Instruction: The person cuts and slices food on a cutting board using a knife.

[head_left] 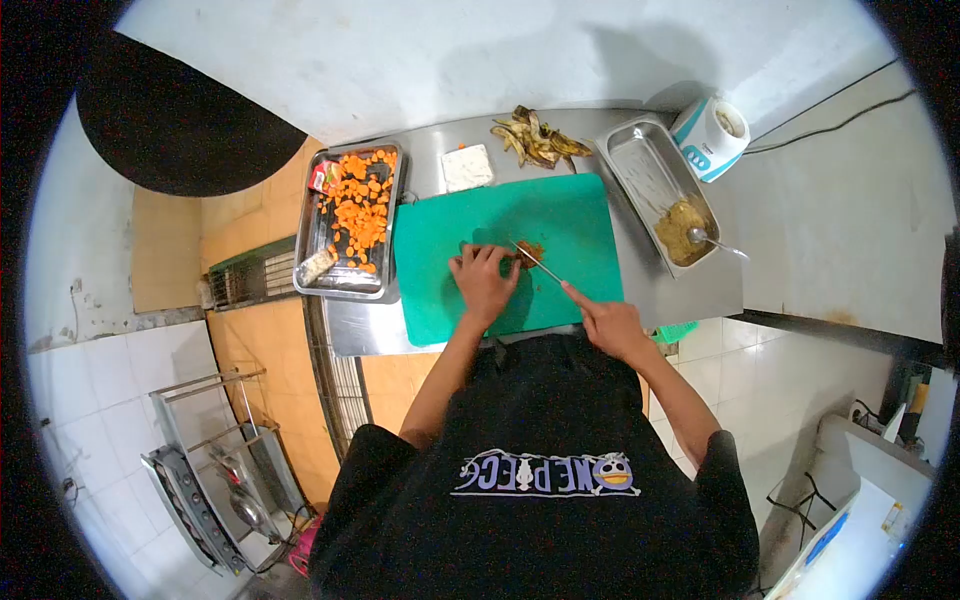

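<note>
On the green cutting board (440, 225), my right hand (608, 322) grips a knife (540, 262) by its handle, the blade slanting up and to the left. Just left of the blade, my left hand (483, 280) has its fingers bent down onto a small reddish-brown piece of food. What that food is I cannot make out, as the fingertips partly cover it. Finely cut orange-brown bits (533, 251) lie against the blade.
Left of the board stands a metal tray (397, 190) of cut carrots (362, 215) with a red packet. Behind are a white block-like item (467, 168) and banana peels (535, 137). A metal pan (635, 160) holds mash and a spoon (700, 236), beside a white-and-blue appliance (712, 140).
</note>
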Demonstrator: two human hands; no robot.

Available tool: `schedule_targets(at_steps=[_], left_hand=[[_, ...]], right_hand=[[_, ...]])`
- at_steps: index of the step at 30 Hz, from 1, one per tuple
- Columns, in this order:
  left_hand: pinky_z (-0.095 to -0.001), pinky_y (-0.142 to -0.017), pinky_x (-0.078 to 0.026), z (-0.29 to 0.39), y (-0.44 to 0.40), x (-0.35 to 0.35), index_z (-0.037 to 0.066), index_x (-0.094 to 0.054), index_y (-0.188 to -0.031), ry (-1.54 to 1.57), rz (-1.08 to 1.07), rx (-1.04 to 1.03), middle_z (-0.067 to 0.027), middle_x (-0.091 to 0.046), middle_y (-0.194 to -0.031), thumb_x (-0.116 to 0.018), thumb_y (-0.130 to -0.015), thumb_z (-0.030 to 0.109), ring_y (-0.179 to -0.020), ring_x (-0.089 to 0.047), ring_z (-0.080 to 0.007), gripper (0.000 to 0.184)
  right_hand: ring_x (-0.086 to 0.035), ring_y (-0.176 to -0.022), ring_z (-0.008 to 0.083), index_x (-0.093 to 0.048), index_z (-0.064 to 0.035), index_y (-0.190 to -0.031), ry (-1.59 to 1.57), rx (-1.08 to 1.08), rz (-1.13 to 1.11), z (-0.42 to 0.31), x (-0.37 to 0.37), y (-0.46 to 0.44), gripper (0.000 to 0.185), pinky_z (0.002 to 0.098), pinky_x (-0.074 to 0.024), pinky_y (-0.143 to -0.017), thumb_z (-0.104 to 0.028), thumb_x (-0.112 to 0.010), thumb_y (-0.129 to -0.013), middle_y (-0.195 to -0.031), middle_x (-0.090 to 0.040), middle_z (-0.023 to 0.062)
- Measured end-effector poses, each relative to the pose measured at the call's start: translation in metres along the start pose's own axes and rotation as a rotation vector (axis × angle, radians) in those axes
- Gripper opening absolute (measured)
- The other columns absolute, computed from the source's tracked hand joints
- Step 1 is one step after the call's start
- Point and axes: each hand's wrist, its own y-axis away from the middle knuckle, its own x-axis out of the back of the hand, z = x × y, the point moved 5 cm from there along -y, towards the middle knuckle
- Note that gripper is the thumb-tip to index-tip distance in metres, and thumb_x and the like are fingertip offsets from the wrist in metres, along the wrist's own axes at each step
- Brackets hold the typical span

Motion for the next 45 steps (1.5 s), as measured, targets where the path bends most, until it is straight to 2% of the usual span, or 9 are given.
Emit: schedule_targets(at_steps=[9,14,17,20,23,29,36,38,45], left_hand=[[-0.0492,-0.090,-0.038,0.001,-0.001,-0.005,0.023,-0.078,-0.094,-0.018,-0.123,-0.002,0.0034,-0.075,-0.103,-0.084,-0.081,0.039,-0.108,-0.060,-0.0262,0.022],[-0.0450,-0.086,-0.038,0.000,0.002,-0.004,0.021,-0.078,-0.092,0.026,-0.040,-0.065,0.0058,-0.073,-0.092,-0.085,-0.078,0.034,-0.101,-0.058,-0.0220,0.020],[-0.0447,-0.086,-0.038,0.000,0.001,-0.005,0.021,-0.078,-0.093,0.003,-0.027,-0.088,0.0044,-0.073,-0.089,-0.085,-0.078,0.034,-0.100,-0.059,-0.0220,0.020],[-0.0484,-0.090,-0.038,-0.006,0.004,-0.010,0.024,-0.079,-0.095,0.004,-0.098,-0.046,0.0025,-0.077,-0.096,-0.084,-0.081,0.037,-0.106,-0.061,-0.0248,0.020],[-0.0475,-0.089,-0.037,-0.008,0.006,-0.011,0.023,-0.078,-0.095,0.030,-0.117,-0.028,0.0021,-0.077,-0.095,-0.085,-0.080,0.036,-0.105,-0.061,-0.0245,0.021],[-0.0470,-0.089,-0.038,-0.003,0.005,-0.009,0.020,-0.075,-0.091,0.054,-0.072,-0.020,0.0019,-0.077,-0.097,-0.086,-0.079,0.036,-0.104,-0.062,-0.0246,0.023],[-0.0476,-0.088,-0.039,0.000,0.000,-0.003,0.020,-0.075,-0.096,0.050,-0.080,-0.042,0.0024,-0.075,-0.098,-0.086,-0.078,0.036,-0.104,-0.062,-0.0249,0.026],[-0.0484,-0.089,-0.039,0.004,0.001,-0.003,0.021,-0.076,-0.099,-0.026,-0.117,-0.066,0.0026,-0.075,-0.099,-0.085,-0.079,0.035,-0.105,-0.062,-0.0246,0.026],[-0.0463,-0.088,-0.039,0.002,0.006,-0.007,0.019,-0.078,-0.092,0.037,-0.058,-0.061,0.0054,-0.075,-0.097,-0.085,-0.079,0.032,-0.105,-0.061,-0.0214,0.019]], right_hand=[[-0.069,-0.067,0.0417,-0.032,-0.0394,-0.163,-0.062,0.081,0.079,0.001,0.016,-0.002,0.065,0.0574,-0.0559,-0.066,-0.024,-0.053,-0.103,-0.074,-0.069,0.0189],[-0.069,-0.067,0.0436,-0.032,-0.0344,-0.164,-0.023,0.054,0.012,-0.008,-0.009,0.002,0.066,0.0579,-0.0560,-0.064,-0.021,-0.054,-0.103,-0.077,-0.070,0.0213],[-0.068,-0.068,0.0452,-0.032,-0.0327,-0.164,-0.084,0.007,-0.055,-0.020,0.016,0.001,0.068,0.0595,-0.0553,-0.065,-0.019,-0.054,-0.102,-0.079,-0.070,0.0233],[-0.068,-0.069,0.0461,-0.029,-0.0326,-0.165,-0.265,0.089,-0.034,-0.012,0.033,-0.003,0.070,0.0617,-0.0542,-0.065,-0.018,-0.054,-0.102,-0.079,-0.070,0.0254],[-0.068,-0.070,0.0472,-0.029,-0.0318,-0.165,-0.243,0.070,0.035,-0.018,0.045,0.003,0.067,0.0618,-0.0537,-0.066,-0.019,-0.052,-0.103,-0.078,-0.068,0.0277],[-0.067,-0.071,0.0486,-0.034,-0.0329,-0.163,-0.140,0.006,-0.023,0.000,0.000,0.002,0.061,0.0597,-0.0549,-0.069,-0.021,-0.050,-0.105,-0.078,-0.067,0.0280],[-0.068,-0.069,0.0479,-0.030,-0.0364,-0.164,-0.217,0.067,0.074,-0.005,0.030,-0.001,0.063,0.0621,-0.0545,-0.066,-0.024,-0.050,-0.106,-0.079,-0.068,0.0267],[-0.068,-0.070,0.0489,-0.032,-0.0360,-0.163,-0.152,-0.007,-0.022,-0.008,0.027,0.002,0.061,0.0618,-0.0550,-0.067,-0.025,-0.050,-0.106,-0.080,-0.069,0.0263],[-0.068,-0.071,0.0496,-0.034,-0.0379,-0.162,-0.194,-0.017,-0.020,-0.002,0.007,0.005,0.060,0.0625,-0.0556,-0.068,-0.025,-0.050,-0.106,-0.079,-0.069,0.0271]])
